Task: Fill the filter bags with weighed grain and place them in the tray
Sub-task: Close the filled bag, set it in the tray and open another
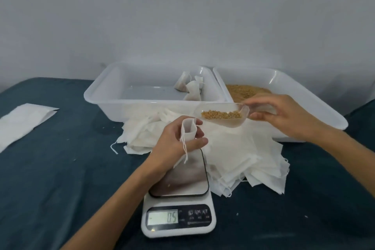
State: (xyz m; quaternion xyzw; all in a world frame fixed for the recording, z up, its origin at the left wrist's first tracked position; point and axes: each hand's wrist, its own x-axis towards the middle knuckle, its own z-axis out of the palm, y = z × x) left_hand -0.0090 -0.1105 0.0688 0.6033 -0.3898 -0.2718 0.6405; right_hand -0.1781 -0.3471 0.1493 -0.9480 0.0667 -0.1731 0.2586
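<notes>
White digital kitchen scale with steel platform (178, 195) sits nearest on the dark teal cloth-covered table (60, 178); platform bare, display lit, digits blurred.

Above it, left hand (178, 138) holds a small white filter bag with drawstring (188, 130): fingers curled round it, mouth propped open and facing up. Right hand (284, 115) pinches the handle of a clear plastic scoop (223, 114) holding a small portion of golden-brown grain (222, 115); scoop lip is just beside the bag mouth, not yet tipped.

Under both hands: loose heap of empty white filter bags (233, 158).

Behind, left: white plastic tray (105, 89) with a few filled bags (188, 86) in its far right corner. Right: white plastic tub of bulk grain (304, 103).

Step in hand, by my reading: pouring the portion into the bag. Next move calls for the lip over the opening, a slow tilt, mouth held wide; narrow opening, spillage likely.
</notes>
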